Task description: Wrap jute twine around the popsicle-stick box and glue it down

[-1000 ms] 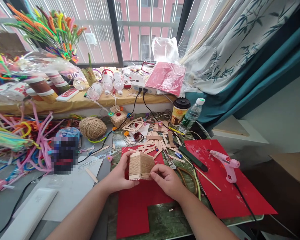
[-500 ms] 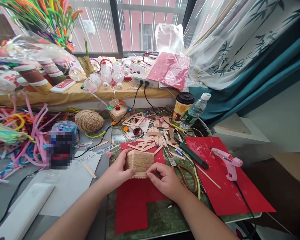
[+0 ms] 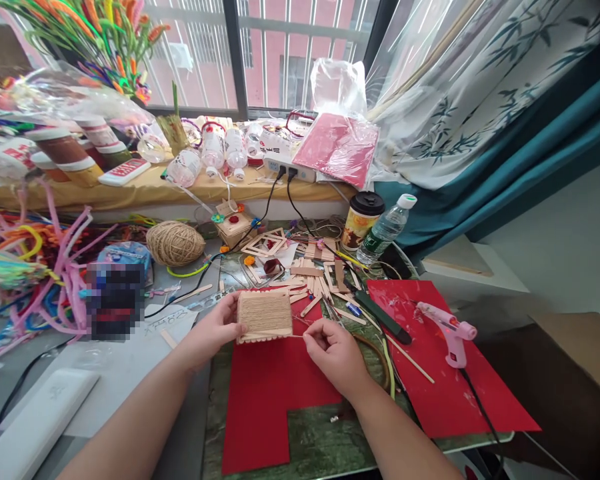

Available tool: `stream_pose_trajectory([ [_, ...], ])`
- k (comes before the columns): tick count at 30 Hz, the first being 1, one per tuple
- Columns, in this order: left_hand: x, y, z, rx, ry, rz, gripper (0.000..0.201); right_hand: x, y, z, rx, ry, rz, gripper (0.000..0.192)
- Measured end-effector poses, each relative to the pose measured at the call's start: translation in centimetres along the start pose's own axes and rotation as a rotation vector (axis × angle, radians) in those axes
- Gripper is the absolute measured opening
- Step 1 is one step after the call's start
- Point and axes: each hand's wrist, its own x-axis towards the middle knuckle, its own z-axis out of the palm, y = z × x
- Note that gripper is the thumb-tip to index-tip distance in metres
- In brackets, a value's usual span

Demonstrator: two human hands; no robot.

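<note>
Left hand (image 3: pixel 211 331) gripping, right hand (image 3: pixel 333 353) pinching, forearms converging

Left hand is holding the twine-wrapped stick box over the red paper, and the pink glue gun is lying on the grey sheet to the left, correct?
Not quite. In the head view the left hand does hold the twine-wrapped box over the red paper, but the pink glue gun lies on the red sheet to the right.

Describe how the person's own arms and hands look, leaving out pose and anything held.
Both forearms are bare right down to the bottom of the picture: no sleeves show. The left hand and right hand wear no gloves, and no ring, watch or bracelet can be seen on either. The fingernails look short and unpainted. No markings are visible on either arm.
</note>
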Motion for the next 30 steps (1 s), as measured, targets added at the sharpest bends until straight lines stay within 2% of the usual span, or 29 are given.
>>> stream_pose_trajectory([
  [5, 0.0, 0.2, -0.5, -0.027, -0.063, 0.041, 0.078, -0.1, 0.0, 0.1, 0.029, -0.009, -0.018, 0.015],
  [9, 0.0, -0.2, -0.5, -0.027, -0.064, 0.059, 0.081, 0.0, -0.2, 0.2, 0.098, -0.028, -0.029, 0.021],
  [13, 0.1, -0.6, -0.3, -0.05, -0.054, 0.14, 0.086, 0.3, 0.1, 0.3, 0.146, -0.01, 0.017, 0.025],
  [18, 0.3, -1.2, 0.0, -0.035, -0.079, 0.203, 0.085, 0.4, 0.6, 0.1, -0.013, 0.049, 0.016, 0.035],
  [24, 0.3, -1.6, 0.7, -0.036, -0.065, 0.233, 0.078, 0.4, 0.1, -0.2, 0.023, 0.006, -0.027, 0.028],
  [30, 0.3, -1.3, 0.5, 0.02, -0.111, 0.223, 0.074, 0.5, 0.0, -0.5, -0.182, -0.004, -0.129, 0.024],
])
